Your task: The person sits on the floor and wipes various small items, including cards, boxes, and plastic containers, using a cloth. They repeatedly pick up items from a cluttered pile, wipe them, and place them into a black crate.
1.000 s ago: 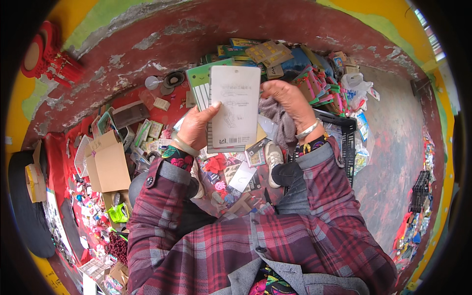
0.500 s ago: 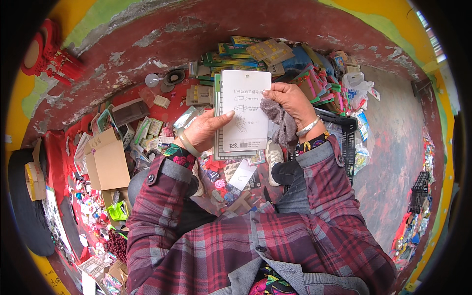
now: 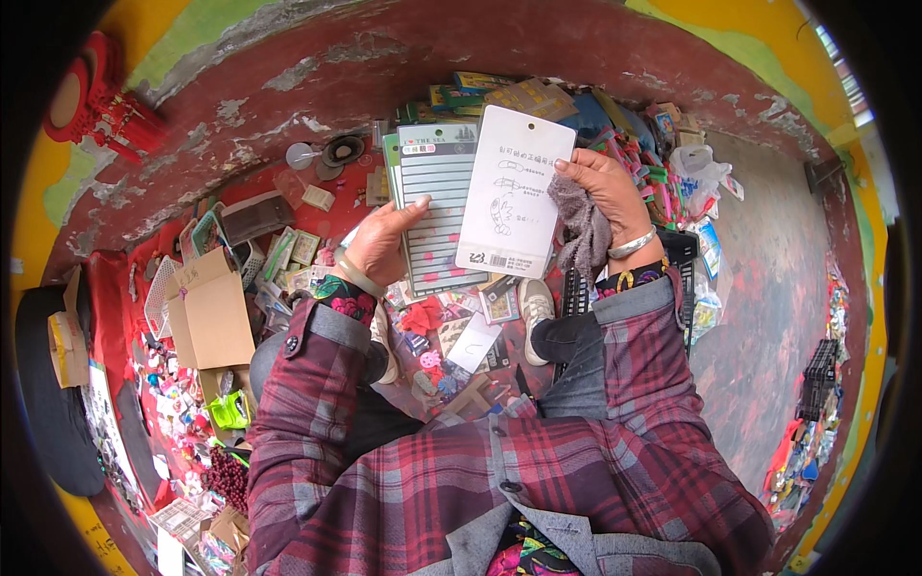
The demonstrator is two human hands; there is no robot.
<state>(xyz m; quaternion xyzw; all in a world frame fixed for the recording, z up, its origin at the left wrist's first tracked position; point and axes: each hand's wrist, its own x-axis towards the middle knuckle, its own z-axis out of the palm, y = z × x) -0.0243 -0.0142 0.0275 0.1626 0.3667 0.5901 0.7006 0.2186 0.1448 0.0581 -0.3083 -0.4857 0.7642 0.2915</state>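
Sorting packs: my left hand [image 3: 379,245] is gripping the lined green-edged pack [image 3: 437,206]; my right hand [image 3: 600,192] is pinching the white card pack [image 3: 514,192] w/ a grey cloth [image 3: 581,226], both raised over the cluttered red mat [image 3: 355,187]. Next prob. calls for separating them cleanly.

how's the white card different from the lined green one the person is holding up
The white card is plain white with small drawings and a hang hole at its top; the green-edged card is ruled with grey lines. The white card lies in front, overlapping the green-edged card's right side. The right hand pinches the white card along with a grey cloth; the left hand supports the green-edged one. Both are upright flat rectangles.
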